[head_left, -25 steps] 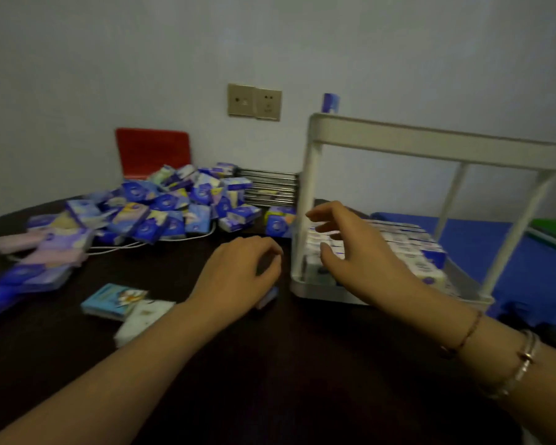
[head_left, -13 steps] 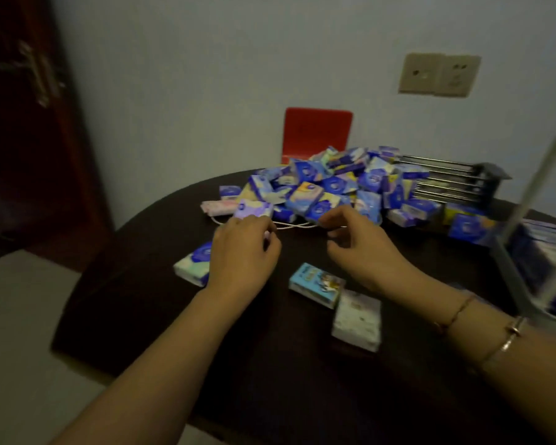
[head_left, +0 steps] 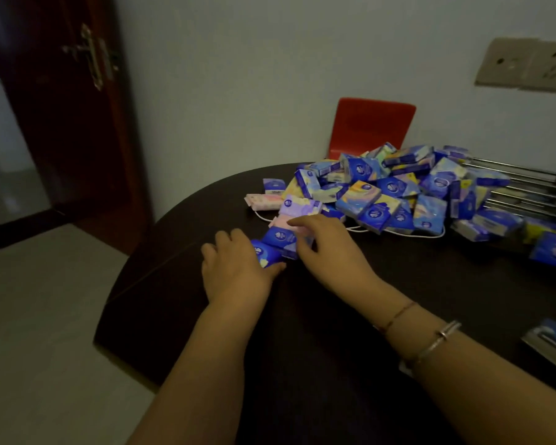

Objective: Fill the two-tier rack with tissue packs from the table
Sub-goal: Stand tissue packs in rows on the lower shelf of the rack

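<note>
A big heap of blue, yellow and purple tissue packs (head_left: 395,191) lies at the back of the dark round table (head_left: 334,316). At its left end, my left hand (head_left: 235,268) closes around a blue tissue pack (head_left: 265,253). My right hand (head_left: 328,248) rests right beside it, fingers on a second blue pack (head_left: 281,237) and a pink pack (head_left: 286,221). The two-tier rack is out of view.
A red chair back (head_left: 371,126) stands behind the heap against the wall. A metal rail bundle (head_left: 527,191) lies at the back right. A white cable (head_left: 408,234) runs under the packs. A light-blue pack (head_left: 549,342) sits at the right edge. The table's rim curves close on the left, above the floor (head_left: 45,316).
The view has swung left, away from the rack. Both hands have moved from the rack to the left end of the heap, and my left hand has closed on a blue pack.
</note>
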Demonstrator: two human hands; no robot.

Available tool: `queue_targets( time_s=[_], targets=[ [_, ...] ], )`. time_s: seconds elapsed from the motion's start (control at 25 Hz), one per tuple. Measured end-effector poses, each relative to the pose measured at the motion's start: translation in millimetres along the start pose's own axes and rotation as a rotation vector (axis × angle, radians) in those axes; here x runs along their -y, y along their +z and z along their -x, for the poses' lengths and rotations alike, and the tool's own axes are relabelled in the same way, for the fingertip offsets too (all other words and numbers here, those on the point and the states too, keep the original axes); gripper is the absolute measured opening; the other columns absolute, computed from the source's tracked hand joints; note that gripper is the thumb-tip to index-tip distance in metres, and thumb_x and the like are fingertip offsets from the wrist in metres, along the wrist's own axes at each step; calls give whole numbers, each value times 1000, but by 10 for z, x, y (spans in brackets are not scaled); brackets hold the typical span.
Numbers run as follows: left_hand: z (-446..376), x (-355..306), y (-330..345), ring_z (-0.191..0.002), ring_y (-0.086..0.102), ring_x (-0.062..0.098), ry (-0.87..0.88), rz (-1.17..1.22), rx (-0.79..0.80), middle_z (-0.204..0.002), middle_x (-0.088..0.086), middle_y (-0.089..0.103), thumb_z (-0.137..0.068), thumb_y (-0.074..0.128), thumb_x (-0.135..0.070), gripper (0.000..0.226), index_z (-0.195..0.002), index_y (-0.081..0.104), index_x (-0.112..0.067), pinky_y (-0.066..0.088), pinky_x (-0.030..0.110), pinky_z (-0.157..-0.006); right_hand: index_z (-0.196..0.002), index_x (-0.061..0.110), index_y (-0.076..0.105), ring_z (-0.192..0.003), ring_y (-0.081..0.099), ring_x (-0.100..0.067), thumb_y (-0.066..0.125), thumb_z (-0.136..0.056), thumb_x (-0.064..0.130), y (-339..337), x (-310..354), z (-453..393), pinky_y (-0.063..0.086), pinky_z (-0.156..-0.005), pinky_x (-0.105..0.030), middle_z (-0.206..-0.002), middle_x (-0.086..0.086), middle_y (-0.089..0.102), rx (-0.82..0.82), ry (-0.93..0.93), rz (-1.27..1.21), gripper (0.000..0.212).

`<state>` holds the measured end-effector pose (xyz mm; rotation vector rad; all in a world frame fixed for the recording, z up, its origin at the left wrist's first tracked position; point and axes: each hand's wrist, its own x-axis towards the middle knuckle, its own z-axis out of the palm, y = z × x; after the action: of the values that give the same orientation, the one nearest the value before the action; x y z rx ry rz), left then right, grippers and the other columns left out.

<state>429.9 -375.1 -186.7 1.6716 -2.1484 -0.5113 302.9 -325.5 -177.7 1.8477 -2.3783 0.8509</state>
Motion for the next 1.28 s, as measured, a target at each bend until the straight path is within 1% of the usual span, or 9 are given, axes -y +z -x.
queue_targets(
  time_s=[0.16, 0.28, 0.36, 0.48, 0.6, 0.76, 0.88, 1.04, 1.28],
  targets=[
    [13, -43, 17, -125, 39, 27, 10, 107, -73, -137, 9, 39, -84, 62, -49, 68, -137, 37, -14, 40, 37, -99, -130, 29, 50, -123, 43, -16, 59, -88, 32, 3, -32, 12, 41, -103, -37, -132, 1, 51, 94, 10, 40, 43],
    [-9, -76, 14, -121, 47, 22, -15, 469, -109, -135, 7, 46, -87, 56, -48, 62, -136, 34, -17, 46, 35, -93, -132, 28, 45, -127, 39, -18, 62, -85, 23, -6, -43, 37, 38, -105, -36, -135, 1, 45, 120, 36, 71, 50],
    [-9, -109, 21, -118, 50, 19, 19, 664, -140, -136, 6, 46, -92, 50, -45, 57, -139, 29, -20, 46, 25, -80, -132, 28, 44, -126, 41, -18, 63, -85, 20, -14, -44, 47, 40, -104, -35, -136, 1, 44, 94, 61, 21, 51],
    [-48, -157, 65, -115, 53, 21, 54, 790, -160, -137, 8, 47, -97, 37, -45, 51, -143, 21, -32, 41, 25, -74, -132, 26, 45, -111, 50, -10, 60, -88, 18, -68, -54, 63, 45, -85, -21, -130, 3, 49, 40, 157, -202, 47],
    [-140, -203, 148, -107, 57, 20, 90, 872, -132, -125, 7, 55, -97, 33, -49, 41, -135, 33, -35, 47, 30, -82, -128, 25, 49, -88, 52, 1, 59, -90, 19, -135, -42, 68, 40, -69, -12, -107, 12, 54, -44, 222, -567, 40],
    [-122, -243, 148, -91, 60, 2, 190, 970, -54, -108, -7, 62, -93, 46, -47, 39, -125, 46, -25, 44, 9, -67, -112, 24, 62, -96, 56, 1, 59, -89, 14, -154, -33, 60, 44, -81, -12, -101, 16, 60, 8, 145, -748, 25],
    [-143, -225, 122, -93, 59, 3, 208, 1017, -37, -110, -10, 57, -89, 57, -39, 41, -125, 43, -28, 46, 11, -70, -108, 19, 67, -107, 58, -8, 52, -92, 10, -161, -6, 50, 44, -92, -21, -112, 3, 65, 38, 144, -776, 24],
    [-165, -222, 142, -97, 56, 2, 213, 1014, -75, -119, -10, 53, -90, 58, -36, 42, -128, 42, -30, 43, 6, -64, -105, 17, 67, -111, 57, -19, 43, -91, -1, -264, -46, -67, 46, -86, -23, -117, -1, 62, -136, 270, -685, 33],
    [-217, -226, 230, -110, 50, 9, 235, 901, -58, -130, -1, 47, -88, 59, -39, 46, -129, 43, -27, 37, 11, -70, -131, 20, 52, -121, 50, -23, 46, -89, 4, -133, -209, -662, 42, -89, -29, -138, -6, 50, -28, 172, -107, 46]
  ],
)
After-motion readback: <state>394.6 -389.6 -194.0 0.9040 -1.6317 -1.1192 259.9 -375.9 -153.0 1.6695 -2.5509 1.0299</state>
